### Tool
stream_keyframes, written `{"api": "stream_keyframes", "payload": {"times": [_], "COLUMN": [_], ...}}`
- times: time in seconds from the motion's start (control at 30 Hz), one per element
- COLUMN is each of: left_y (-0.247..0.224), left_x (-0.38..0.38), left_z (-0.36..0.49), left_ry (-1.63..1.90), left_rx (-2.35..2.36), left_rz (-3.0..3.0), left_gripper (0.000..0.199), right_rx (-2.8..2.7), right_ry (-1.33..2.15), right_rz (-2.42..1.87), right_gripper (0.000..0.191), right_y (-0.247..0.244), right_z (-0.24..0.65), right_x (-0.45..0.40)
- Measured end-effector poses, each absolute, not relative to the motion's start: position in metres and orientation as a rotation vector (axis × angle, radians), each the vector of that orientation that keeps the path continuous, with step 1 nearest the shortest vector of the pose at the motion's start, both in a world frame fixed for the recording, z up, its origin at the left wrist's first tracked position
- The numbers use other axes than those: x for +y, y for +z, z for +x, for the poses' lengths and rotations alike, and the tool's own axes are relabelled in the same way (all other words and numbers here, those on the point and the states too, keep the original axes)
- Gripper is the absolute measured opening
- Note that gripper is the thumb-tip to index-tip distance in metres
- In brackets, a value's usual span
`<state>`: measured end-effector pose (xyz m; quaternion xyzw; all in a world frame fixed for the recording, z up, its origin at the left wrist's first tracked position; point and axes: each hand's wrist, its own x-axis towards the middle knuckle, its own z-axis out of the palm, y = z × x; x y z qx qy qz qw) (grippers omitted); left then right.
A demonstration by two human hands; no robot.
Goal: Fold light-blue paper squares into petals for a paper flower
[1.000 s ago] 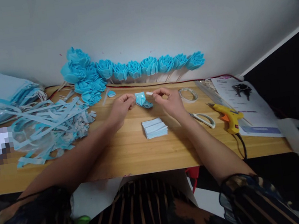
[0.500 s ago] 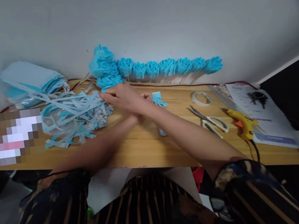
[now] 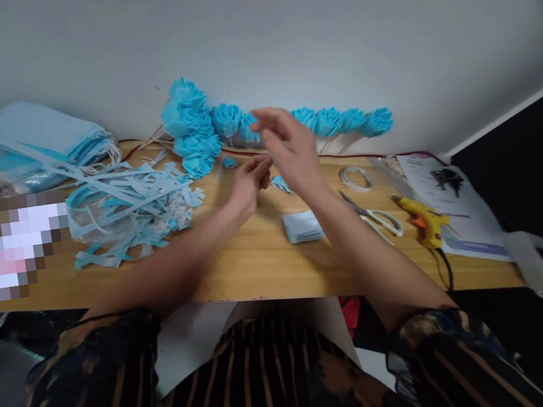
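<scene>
My left hand [image 3: 251,183] is over the middle of the table, its fingers pinched together. What they hold, if anything, is too small to tell. Beyond its knuckles shows a small blue fabric piece [image 3: 229,163]. My right hand [image 3: 290,150] is raised just to the right, fingers apart and curved, with nothing seen in them. Under it lies a cut blue piece [image 3: 280,184]. Closer to me, partly behind my right forearm, rests a small stack of pale blue fabric pieces [image 3: 301,227]. Blue fabric flowers [image 3: 227,120] on thin sticks line the wall, some hidden by my right hand.
A heap of blue and white strips [image 3: 134,202] covers the left side, with a pile of face masks [image 3: 50,137] behind. On the right are a tape roll [image 3: 357,178], scissors [image 3: 377,219], a yellow glue gun [image 3: 425,219], keys [image 3: 447,180] and a printed sheet [image 3: 472,229].
My right hand has left the strip heap, uncrossed from my left arm, and risen to the right with fingers spread. My left hand has shifted slightly left. The view has tilted a little.
</scene>
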<state>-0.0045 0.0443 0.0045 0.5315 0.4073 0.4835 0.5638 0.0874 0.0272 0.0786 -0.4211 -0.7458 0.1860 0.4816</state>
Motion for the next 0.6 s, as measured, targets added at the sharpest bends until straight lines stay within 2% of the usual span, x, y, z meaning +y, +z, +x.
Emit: {"api": "stream_keyframes", "payload": {"times": [0.1,0.2,0.33,0.6], "left_y": [0.006,0.007,0.008,0.011], "left_x": [0.038,0.035,0.033,0.03], "left_z": [-0.003,-0.003,-0.002,0.0], "left_ry": [1.274,1.257,1.248,1.223], "left_rx": [0.789,0.68,0.643,0.701], "left_rz": [0.979,0.886,0.822,0.824], "left_gripper": [0.016,0.017,0.018,0.018], "right_rx": [-1.502,-1.308,-1.189,-1.145], "right_ry": [0.488,0.696,1.068,1.179], "right_rz": [-1.198,-1.282,-1.275,-1.204], "right_gripper": [0.027,0.025,0.02,0.016], "right_y": [0.06,0.038,0.026,0.025], "right_z": [0.144,0.17,0.164,0.143], "right_x": [0.027,0.018,0.0,-0.001]}}
